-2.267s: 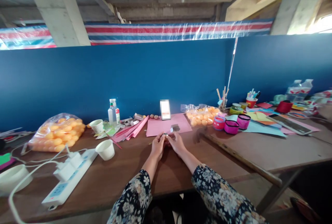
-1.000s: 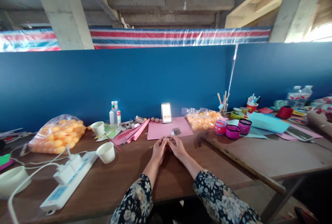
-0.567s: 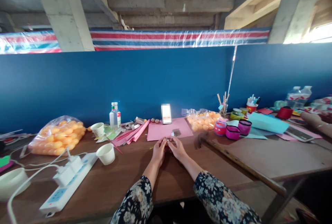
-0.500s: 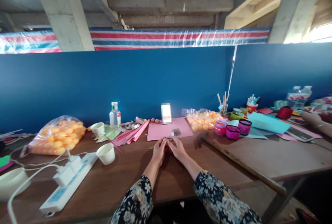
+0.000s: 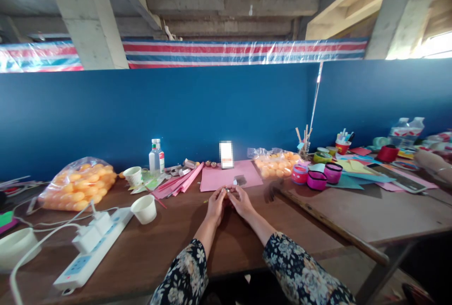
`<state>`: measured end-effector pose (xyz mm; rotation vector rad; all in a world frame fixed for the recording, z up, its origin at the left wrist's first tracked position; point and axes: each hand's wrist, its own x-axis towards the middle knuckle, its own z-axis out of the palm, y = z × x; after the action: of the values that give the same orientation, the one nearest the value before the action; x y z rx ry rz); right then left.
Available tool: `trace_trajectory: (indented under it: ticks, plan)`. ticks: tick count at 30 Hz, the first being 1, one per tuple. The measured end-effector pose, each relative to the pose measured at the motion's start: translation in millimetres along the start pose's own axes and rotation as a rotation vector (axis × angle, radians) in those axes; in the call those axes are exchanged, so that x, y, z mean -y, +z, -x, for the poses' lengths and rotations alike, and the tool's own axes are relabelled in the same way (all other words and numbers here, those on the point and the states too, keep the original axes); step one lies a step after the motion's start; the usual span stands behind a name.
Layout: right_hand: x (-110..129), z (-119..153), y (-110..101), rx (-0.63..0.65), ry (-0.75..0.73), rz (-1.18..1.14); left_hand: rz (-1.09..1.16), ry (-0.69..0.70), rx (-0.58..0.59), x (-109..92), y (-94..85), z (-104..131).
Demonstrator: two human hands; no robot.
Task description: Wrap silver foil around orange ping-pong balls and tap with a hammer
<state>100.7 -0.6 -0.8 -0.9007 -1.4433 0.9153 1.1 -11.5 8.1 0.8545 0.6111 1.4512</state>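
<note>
My left hand and my right hand meet above the brown table, fingertips pinched together. Between them is a small shiny metallic piece, mostly covered by the fingers and too small to name. Just beyond the fingertips lies a pink paper sheet, with a small grey shiny patch on its near part. Two small round gold-brown balls sit at the back left of this sheet, beside a fan of folded pink paper strips.
A hammer with a long wooden handle lies to the right. Bags of orange balls stand on both sides. At left are a white cup and a power strip. A co-worker's hand is at far right.
My hands stay almost in place, still pinching the small piece. At right, the turquoise sheet by the co-worker now lies lower, showing yellow paper and more of the phone.
</note>
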Motion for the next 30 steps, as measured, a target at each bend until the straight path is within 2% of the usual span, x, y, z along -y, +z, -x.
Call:
trace_trajectory:
  ticks: [9,25,30]
  plan:
    - [-0.7,0.2,0.7,0.013,-0.037,0.001,-0.007,-0.004,-0.053,0.4,-0.3,-0.7]
    - [2.7,1.0,1.1,0.015,-0.074,0.018,-0.093,0.044,-0.061,1.1,-0.2,-1.1]
    - [2.3,1.6,0.3,0.024,-0.053,0.025,-0.046,0.038,-0.062,1.7,-0.7,-1.9]
